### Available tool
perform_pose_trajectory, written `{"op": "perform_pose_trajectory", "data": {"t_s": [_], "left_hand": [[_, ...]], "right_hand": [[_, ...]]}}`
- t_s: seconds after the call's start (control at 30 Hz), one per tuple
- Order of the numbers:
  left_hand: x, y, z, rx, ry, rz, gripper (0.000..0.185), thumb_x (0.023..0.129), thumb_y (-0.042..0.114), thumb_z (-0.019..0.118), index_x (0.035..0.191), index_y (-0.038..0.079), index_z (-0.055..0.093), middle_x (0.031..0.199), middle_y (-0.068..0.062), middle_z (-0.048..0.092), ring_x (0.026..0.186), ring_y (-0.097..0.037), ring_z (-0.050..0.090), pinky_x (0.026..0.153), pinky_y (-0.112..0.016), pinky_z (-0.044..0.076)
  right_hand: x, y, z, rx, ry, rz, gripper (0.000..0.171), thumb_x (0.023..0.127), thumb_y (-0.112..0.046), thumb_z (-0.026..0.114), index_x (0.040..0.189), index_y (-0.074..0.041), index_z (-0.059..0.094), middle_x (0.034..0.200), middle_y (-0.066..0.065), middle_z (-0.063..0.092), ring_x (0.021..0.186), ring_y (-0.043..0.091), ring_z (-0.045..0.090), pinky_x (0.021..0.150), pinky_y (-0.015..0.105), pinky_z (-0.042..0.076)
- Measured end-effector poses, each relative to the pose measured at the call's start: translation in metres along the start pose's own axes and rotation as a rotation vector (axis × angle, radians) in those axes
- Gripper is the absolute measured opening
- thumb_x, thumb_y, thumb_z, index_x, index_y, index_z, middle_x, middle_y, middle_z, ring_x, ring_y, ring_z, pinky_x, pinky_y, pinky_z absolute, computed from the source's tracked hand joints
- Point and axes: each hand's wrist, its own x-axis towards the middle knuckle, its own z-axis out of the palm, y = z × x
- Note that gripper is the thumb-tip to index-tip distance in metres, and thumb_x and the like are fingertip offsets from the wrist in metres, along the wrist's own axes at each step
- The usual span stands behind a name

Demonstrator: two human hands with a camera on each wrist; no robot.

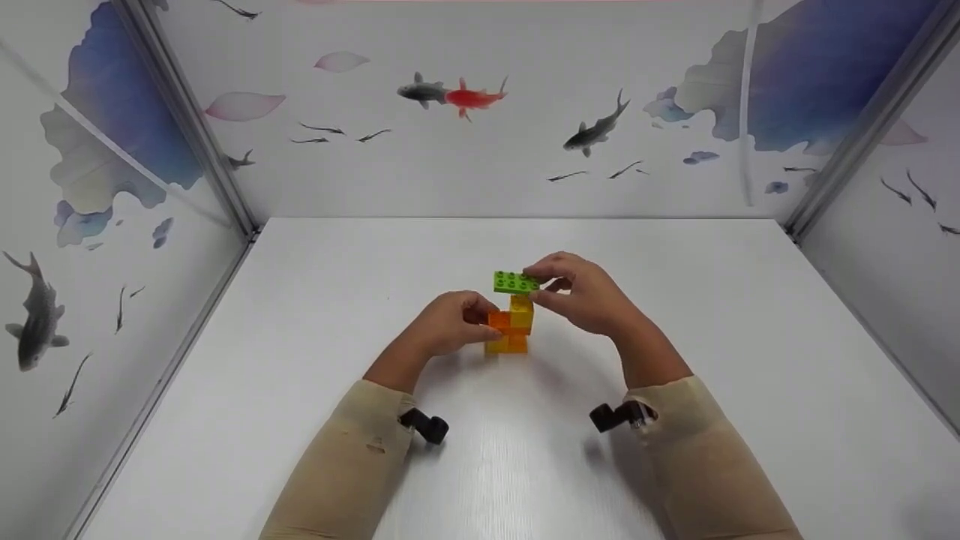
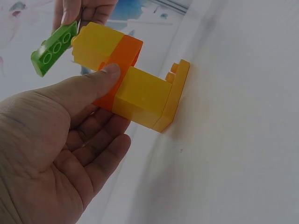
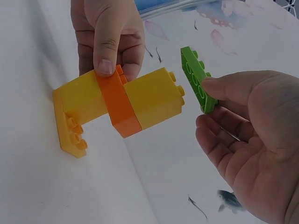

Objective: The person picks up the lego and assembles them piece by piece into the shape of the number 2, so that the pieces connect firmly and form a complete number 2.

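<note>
A small tower (image 1: 511, 328) of yellow and orange bricks stands on the white table (image 1: 300, 390), on a flat yellow base plate (image 3: 70, 133). My left hand (image 1: 480, 321) grips it from the left, thumb on the orange brick (image 2: 125, 58). My right hand (image 1: 541, 285) pinches a flat green brick (image 1: 516, 282) by its right end, just over the tower's top. In the right wrist view a narrow gap shows between the green brick (image 3: 196, 77) and the studs of the top yellow brick (image 3: 156, 95). In the left wrist view the green brick (image 2: 51, 49) is tilted.
White walls printed with fish and blue leaves close in the table on the left (image 1: 112, 247), the back (image 1: 480, 150) and the right (image 1: 885, 247). A black camera mount sits on each wrist (image 1: 427, 426) (image 1: 615, 415).
</note>
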Motion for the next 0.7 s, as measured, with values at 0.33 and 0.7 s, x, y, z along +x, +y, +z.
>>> {"op": "perform_pose_trajectory", "data": {"t_s": [0.33, 0.7], "left_hand": [[-0.0014, 0.0023, -0.0004, -0.001, -0.006, 0.002, 0.03, 0.092, 0.028, 0.087, 0.119, 0.024, 0.074, 0.116, 0.003, 0.072, 0.111, -0.022, 0.066, 0.106, -0.037, 0.058], [0.0001, -0.0036, 0.0005, 0.014, 0.013, 0.047, 0.028, 0.092, 0.032, 0.087, 0.114, 0.022, 0.073, 0.114, 0.003, 0.073, 0.108, -0.021, 0.066, 0.106, -0.039, 0.057]], "right_hand": [[-0.0023, -0.0021, -0.0005, 0.016, -0.055, -0.015, 0.03, 0.1, -0.016, 0.077, 0.129, -0.02, 0.076, 0.131, 0.0, 0.068, 0.116, 0.023, 0.069, 0.111, 0.045, 0.057], [0.0003, 0.001, 0.0042, 0.017, -0.09, -0.001, 0.029, 0.099, -0.018, 0.077, 0.128, -0.02, 0.077, 0.126, -0.001, 0.069, 0.115, 0.021, 0.068, 0.11, 0.045, 0.058]]}}
